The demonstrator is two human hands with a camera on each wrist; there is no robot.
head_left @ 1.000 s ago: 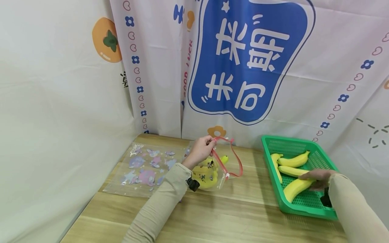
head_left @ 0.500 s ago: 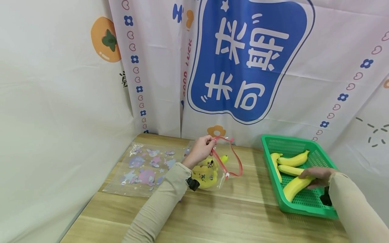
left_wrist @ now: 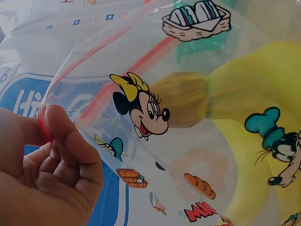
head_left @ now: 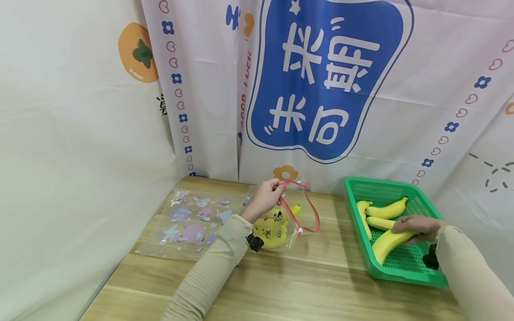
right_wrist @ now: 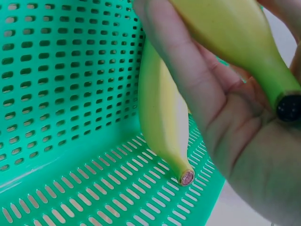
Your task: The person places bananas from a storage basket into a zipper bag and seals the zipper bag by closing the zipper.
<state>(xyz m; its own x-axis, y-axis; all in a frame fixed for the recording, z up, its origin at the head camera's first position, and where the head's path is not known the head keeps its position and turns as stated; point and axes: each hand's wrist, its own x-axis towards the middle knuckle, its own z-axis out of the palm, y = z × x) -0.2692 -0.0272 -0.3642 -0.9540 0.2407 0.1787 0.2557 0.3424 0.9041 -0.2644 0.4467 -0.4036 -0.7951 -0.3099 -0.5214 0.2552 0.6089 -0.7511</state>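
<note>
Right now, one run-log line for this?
left hand: pinches red-edged bag, yellow fruit inside | right hand: grips banana | other bananas: in green basket | pastel-print bag: flat on table

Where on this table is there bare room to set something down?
Bare wood lies between the red-edged bag and the green basket, and nearer the person, right of the left sleeve. The back left is crowded by the flat patterned bag; the basket, by bananas and the right hand.
</note>
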